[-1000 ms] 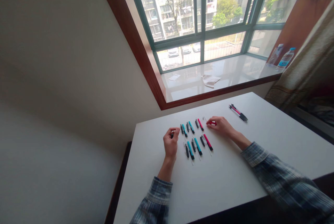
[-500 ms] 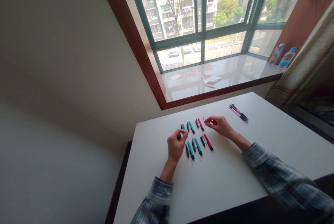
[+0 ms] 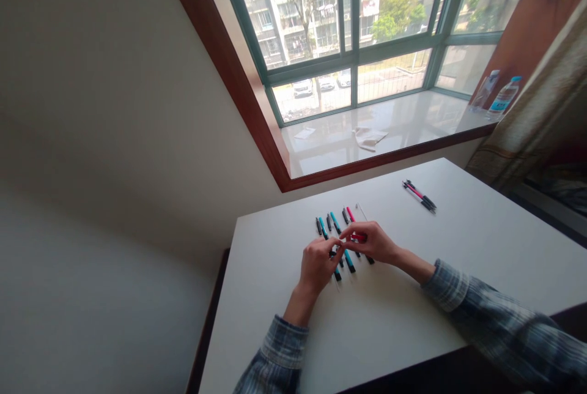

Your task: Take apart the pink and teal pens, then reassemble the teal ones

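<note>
A white counter (image 3: 413,296) stood below a window (image 3: 353,33); two pens (image 3: 419,196) lay off to its far right; rows of pens (image 3: 334,223) lay beneath both hands, long axes running away from the person; the right hand (image 3: 371,242) had its fingers (image 3: 353,232) closed on a pink piece (image 3: 359,237); the left hand (image 3: 316,265) was the farther, its fingers (image 3: 337,246) curled toward that piece, though whether they gripped anything could not be told.
</note>
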The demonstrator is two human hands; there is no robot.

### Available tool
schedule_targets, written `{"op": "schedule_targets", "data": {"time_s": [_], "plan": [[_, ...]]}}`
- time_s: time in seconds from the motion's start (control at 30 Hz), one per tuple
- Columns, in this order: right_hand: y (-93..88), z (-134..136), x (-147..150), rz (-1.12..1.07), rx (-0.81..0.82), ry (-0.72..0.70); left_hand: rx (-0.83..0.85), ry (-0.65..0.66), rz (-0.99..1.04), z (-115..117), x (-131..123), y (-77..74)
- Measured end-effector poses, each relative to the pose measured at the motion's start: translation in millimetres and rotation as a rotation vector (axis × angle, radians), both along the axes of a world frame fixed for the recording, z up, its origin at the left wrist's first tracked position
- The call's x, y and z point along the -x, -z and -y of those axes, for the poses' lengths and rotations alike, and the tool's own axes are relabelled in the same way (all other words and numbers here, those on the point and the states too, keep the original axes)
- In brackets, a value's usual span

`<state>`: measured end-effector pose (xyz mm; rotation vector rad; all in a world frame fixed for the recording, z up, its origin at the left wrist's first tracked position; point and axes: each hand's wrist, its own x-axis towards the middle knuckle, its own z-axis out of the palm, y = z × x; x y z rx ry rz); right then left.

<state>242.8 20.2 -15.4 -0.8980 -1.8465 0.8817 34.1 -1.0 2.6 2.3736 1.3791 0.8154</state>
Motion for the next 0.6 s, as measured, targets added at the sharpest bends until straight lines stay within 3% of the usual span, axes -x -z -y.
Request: {"op": "schedule_targets", "data": {"time_s": [0.27,0.5,0.6], "plan": [[-6.5,-4.2,-7.3,0.013,-0.005,0.025,0.063,-0.001,0.070,-0.8,1.8,-0.8],[6.0,-39.9,-43.0,0.084,-0.041,0.445,0.146,-0.028,0.158,-1.4,2.0,0.0],[13.8,-51.5,-48.1,0.140,-0.048,0.534,0.171,-0.025,0.162,-0.4,0.9,0.7]]}}
